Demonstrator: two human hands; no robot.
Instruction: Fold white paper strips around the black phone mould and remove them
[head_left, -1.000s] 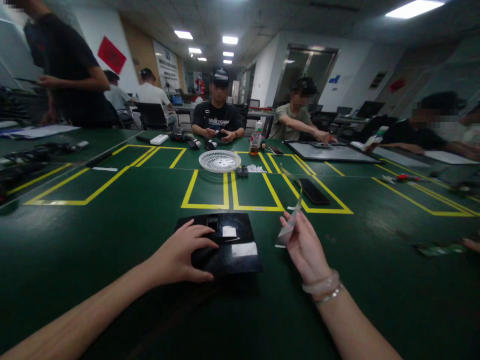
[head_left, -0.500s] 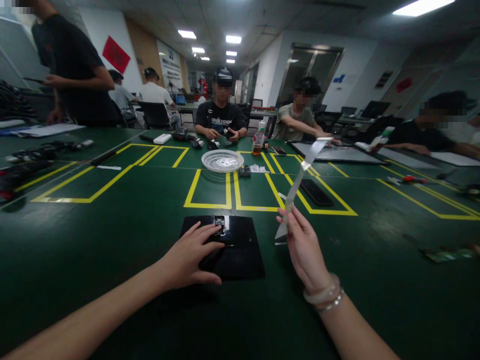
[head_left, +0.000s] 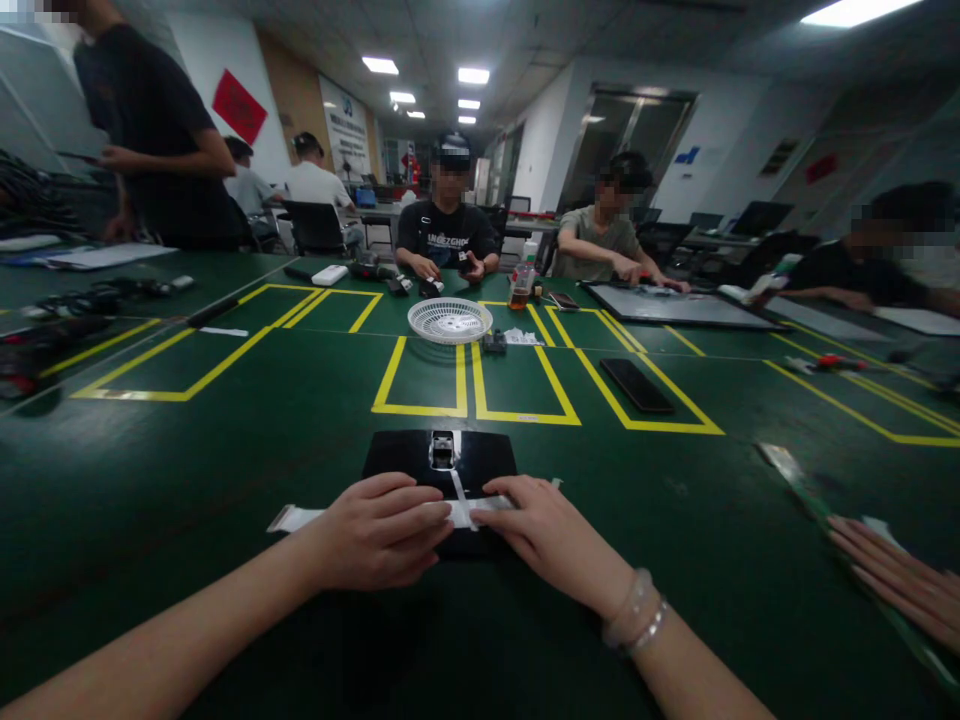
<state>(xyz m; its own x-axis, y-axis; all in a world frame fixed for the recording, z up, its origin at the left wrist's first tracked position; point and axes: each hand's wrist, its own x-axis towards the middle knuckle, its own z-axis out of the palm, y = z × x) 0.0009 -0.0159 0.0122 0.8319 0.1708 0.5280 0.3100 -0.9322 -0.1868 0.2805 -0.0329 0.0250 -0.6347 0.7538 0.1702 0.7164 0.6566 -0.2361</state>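
Note:
In front of me lies a glossy black plate with a square metal-rimmed socket near its far edge. A white flat ribbon cable runs crosswise above the plate's near half, with a narrow branch pointing toward the socket. My left hand is closed around the cable's left part, fingers curled. From the other side, my right hand pinches it near the branch. Whether the cable touches the plate is hidden by my fingers.
At the right edge, another person's hand rests on a long green circuit board. Farther off are a black phone, a white round basket and a bottle. Yellow tape marks the green table; several people sit around it.
My right hand has brought the ribbon cable down and left over the plate. My left hand has gone from lying spread on the plate to gripping the cable. Another person's hand has appeared at right.

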